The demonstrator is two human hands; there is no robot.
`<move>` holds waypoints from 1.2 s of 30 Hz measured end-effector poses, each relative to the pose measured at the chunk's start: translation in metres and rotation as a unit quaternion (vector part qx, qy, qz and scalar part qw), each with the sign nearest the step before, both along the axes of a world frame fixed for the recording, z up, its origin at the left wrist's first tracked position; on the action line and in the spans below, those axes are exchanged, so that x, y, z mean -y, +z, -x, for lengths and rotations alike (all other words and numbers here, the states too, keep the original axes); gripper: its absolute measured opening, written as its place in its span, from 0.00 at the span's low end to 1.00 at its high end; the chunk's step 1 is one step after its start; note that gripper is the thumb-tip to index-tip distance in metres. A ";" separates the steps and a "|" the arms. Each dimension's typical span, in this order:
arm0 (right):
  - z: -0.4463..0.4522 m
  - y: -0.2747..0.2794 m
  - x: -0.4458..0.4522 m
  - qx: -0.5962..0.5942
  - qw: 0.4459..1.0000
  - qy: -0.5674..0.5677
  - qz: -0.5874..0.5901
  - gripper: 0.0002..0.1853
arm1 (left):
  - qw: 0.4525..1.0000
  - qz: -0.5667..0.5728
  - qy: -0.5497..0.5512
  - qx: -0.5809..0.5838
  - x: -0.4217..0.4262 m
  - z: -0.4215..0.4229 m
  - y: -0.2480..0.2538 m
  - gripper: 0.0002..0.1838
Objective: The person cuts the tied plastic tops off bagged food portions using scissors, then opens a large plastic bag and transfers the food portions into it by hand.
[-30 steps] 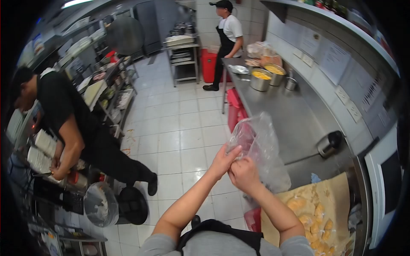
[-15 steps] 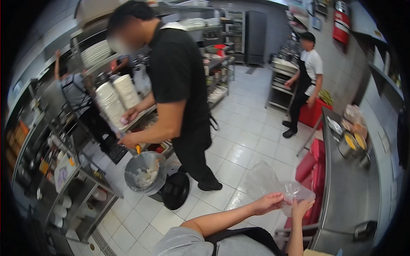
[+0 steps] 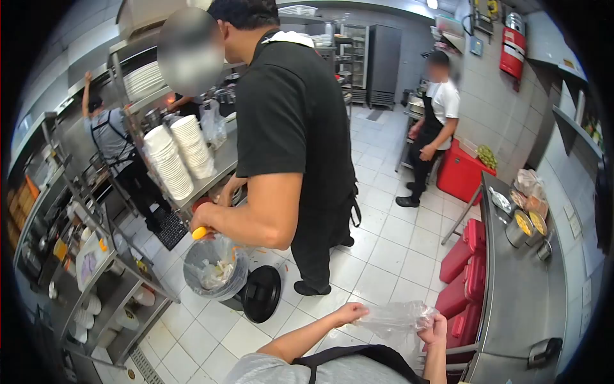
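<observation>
A clear plastic bag (image 3: 393, 318) is stretched between my two hands, above the tiled floor and low in the view. My left hand (image 3: 350, 313) is closed on the bag's left end. On its right end my right hand (image 3: 435, 329) has its fingers closed around the gathered plastic. The lower part of the bag hangs down beside my right hand.
A person in black (image 3: 288, 128) leans over a lined bin (image 3: 216, 267) at the left. Red containers (image 3: 462, 288) stand beside the steel counter (image 3: 511, 320), which bears pots. Another person (image 3: 435, 121) stands beyond; a third (image 3: 118, 144) is far left.
My hands have moved apart, pulling the bag out sideways between them. The view has swung left. The person in black has come closer and leans over the bin.
</observation>
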State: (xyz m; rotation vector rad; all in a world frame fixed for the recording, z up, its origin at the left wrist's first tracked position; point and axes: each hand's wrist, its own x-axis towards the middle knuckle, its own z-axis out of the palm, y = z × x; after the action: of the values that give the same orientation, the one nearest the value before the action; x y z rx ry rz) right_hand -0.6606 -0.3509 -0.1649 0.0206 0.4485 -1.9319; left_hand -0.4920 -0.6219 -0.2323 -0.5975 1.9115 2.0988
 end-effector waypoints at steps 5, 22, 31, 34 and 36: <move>-0.017 0.054 -0.021 -0.338 0.900 -0.077 -0.265 0.18 | 0.902 -0.411 0.070 -0.108 0.017 0.030 0.028 0.18; -0.033 -0.021 -0.063 -0.052 0.904 -0.239 -0.352 0.03 | 0.934 0.217 -0.013 -0.283 -0.036 0.046 0.061 0.21; -0.081 0.097 -0.016 -0.389 0.884 -0.101 -0.238 0.22 | 0.877 0.404 -0.108 -0.237 -0.073 0.087 0.038 0.20; -0.075 0.084 -0.056 -0.675 0.661 0.011 -0.328 0.17 | 0.802 0.507 -0.129 -0.289 -0.066 0.107 0.066 0.25; -0.071 0.058 -0.089 -0.704 0.588 0.007 -0.399 0.15 | 0.771 0.521 -0.167 -0.325 -0.083 0.111 0.108 0.21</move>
State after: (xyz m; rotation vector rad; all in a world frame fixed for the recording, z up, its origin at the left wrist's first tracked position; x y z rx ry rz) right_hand -0.5891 -0.2617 -0.1068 -0.9877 2.3075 -1.1406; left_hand -0.6029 -0.5385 -0.1248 0.4133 3.2130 0.8761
